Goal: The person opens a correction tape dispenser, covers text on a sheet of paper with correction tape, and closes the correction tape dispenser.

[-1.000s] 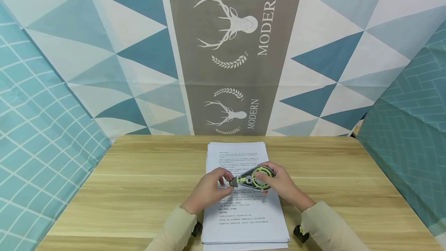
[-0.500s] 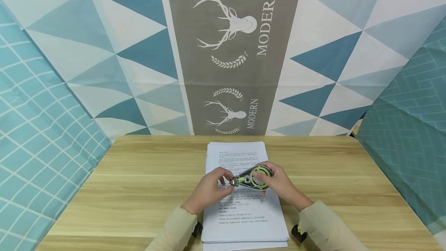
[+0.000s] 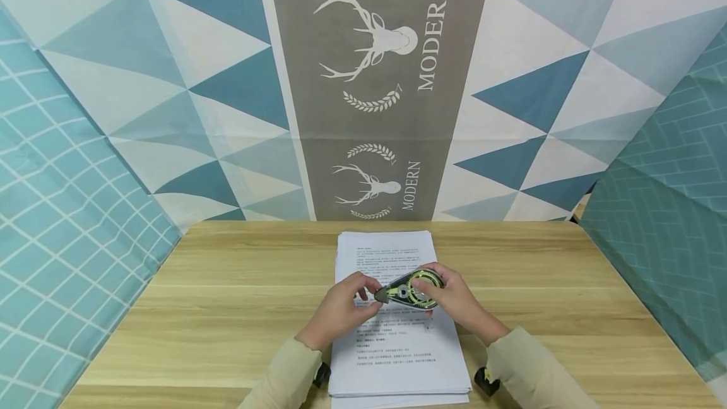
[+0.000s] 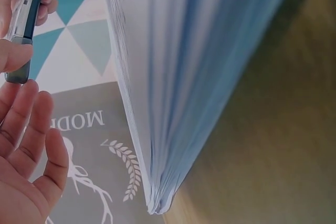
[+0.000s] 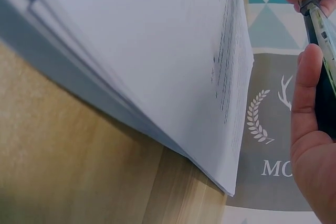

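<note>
A correction tape [image 3: 406, 292] with a clear body and yellow-green gears is held flat above a stack of printed paper [image 3: 392, 368]. My right hand [image 3: 460, 298] grips its wide end, thumb across the round gear. At the narrow end, my left hand [image 3: 341, 309] pinches the dark cap [image 3: 381, 296] between thumb and index finger. The cap sits on the tip. In the left wrist view the thumb presses the dark cap [image 4: 19, 72], and the other left fingers spread below it. The right wrist view shows part of the correction tape [image 5: 324, 51] edge-on.
The paper stack lies on a wooden table [image 3: 238, 314], one sheet jutting out at its near edge. Behind the table hangs a patterned cloth [image 3: 375, 100]. Black wrist devices [image 3: 486, 382] sit near both sleeves, close to the stack's sides.
The right hand and correction tape have shifted very slightly left, and the tape's tilt has changed a little. Both hands keep their hold; the left hand has barely moved.
</note>
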Motion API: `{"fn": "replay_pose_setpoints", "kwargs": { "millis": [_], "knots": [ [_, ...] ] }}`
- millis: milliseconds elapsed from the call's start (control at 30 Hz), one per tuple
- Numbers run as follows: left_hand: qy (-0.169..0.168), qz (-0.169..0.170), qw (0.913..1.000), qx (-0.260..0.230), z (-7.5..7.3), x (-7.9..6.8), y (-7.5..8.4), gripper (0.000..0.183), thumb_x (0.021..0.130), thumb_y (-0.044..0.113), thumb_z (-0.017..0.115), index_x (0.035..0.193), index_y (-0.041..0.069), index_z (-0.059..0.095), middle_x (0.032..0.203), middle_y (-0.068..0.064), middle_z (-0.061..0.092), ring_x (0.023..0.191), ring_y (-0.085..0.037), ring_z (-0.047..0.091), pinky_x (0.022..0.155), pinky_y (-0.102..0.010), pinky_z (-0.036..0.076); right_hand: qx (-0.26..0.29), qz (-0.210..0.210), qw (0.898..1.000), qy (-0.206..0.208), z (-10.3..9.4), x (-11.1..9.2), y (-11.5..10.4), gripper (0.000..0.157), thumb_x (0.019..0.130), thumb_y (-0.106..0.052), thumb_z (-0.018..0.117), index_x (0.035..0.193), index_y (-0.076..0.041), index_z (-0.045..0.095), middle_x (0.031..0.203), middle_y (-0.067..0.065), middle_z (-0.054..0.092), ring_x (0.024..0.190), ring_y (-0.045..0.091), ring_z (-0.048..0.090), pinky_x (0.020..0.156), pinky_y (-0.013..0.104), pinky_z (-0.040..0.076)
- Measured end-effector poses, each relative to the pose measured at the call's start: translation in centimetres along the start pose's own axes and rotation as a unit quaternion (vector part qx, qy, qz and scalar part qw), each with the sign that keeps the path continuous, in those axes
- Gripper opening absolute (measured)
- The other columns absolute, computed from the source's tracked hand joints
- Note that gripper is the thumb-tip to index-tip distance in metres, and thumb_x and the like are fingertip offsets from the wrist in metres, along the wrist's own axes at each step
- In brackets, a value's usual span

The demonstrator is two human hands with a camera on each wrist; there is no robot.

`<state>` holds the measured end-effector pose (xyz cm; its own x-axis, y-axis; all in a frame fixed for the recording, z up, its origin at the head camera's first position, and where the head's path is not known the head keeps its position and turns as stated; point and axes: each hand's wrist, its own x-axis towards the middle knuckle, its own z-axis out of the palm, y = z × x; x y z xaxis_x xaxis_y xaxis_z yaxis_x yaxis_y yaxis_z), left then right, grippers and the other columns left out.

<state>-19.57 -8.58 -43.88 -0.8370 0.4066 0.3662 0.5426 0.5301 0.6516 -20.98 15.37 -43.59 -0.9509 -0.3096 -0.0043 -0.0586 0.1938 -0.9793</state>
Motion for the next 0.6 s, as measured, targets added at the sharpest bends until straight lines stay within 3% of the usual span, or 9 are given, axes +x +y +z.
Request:
{"fn": "replay_pose_setpoints", "kwargs": {
  "millis": [200,367,600],
  "knots": [
    [0.002,-0.001,1.0,-0.002,-0.09,-0.05,0.12,0.021,0.079,0.014,0.072,0.098,0.015,0.064,0.095,-0.003,0.064,0.08,-0.015,0.059,0.075,-0.031,0.049,-0.003,0.003,1.0,-0.003,0.11,-0.02,-0.08,0.042,0.09,-0.029,0.061,0.119,-0.001,0.051,0.097,0.014,0.061,0.072,0.016,0.06,0.054,0.036,0.053],
    [0.007,0.01,0.9999,0.002,-0.02,-0.08,0.0,0.022,0.079,0.014,0.072,0.099,0.012,0.064,0.094,-0.003,0.064,0.08,-0.016,0.059,0.074,-0.03,0.049,-0.007,-0.002,1.0,-0.002,0.17,-0.08,-0.02,0.04,0.091,-0.028,0.059,0.119,0.0,0.051,0.096,0.014,0.061,0.071,0.015,0.06,0.054,0.034,0.053],
    [0.011,0.014,0.9998,0.009,0.13,-0.06,-0.17,0.02,0.079,0.015,0.071,0.098,0.015,0.064,0.092,0.003,0.062,0.08,-0.015,0.058,0.074,-0.029,0.049,-0.002,0.009,1.0,0.008,0.31,-0.08,0.19,0.04,0.09,-0.029,0.06,0.119,-0.001,0.052,0.097,0.013,0.062,0.073,0.015,0.06,0.054,0.031,0.053]
  ]
}}
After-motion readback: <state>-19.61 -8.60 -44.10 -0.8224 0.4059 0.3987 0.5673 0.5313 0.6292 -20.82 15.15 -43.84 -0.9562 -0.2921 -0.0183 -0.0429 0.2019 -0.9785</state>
